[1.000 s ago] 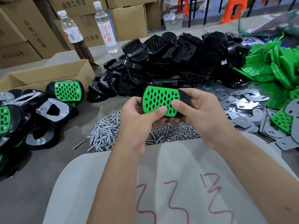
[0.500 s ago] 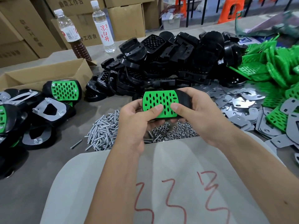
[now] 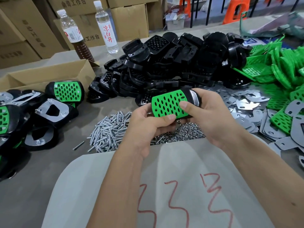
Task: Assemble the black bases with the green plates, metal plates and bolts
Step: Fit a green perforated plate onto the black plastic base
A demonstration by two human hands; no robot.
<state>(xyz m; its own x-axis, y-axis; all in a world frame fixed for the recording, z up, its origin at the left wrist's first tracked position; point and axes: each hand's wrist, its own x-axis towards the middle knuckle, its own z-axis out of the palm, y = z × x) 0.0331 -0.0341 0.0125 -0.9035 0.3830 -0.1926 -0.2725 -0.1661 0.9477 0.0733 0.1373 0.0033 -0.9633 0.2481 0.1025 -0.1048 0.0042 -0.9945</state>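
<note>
Above nuts (image 3: 179, 134), base (image 3: 194, 97) with green plate (image 3: 169, 105) now tilted clockwise.

Two plastic bottles at table's far edge: one with dark liquid (image 3: 74, 34), one clear with red lettering (image 3: 106, 27). Open cardboard box (image 3: 49, 74) left. Stacked cartons (image 3: 130, 18) behind. Orange stools (image 3: 236, 11) beyond. White cloth with red marks (image 3: 164, 186) nearest the camera.

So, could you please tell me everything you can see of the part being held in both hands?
The held part is a glossy black base with a green perforated plate seated on its face, oval holes in rows. It is held above the nuts, tilted. The left hand and right hand grip it, thumbs pressing the green face.
</note>
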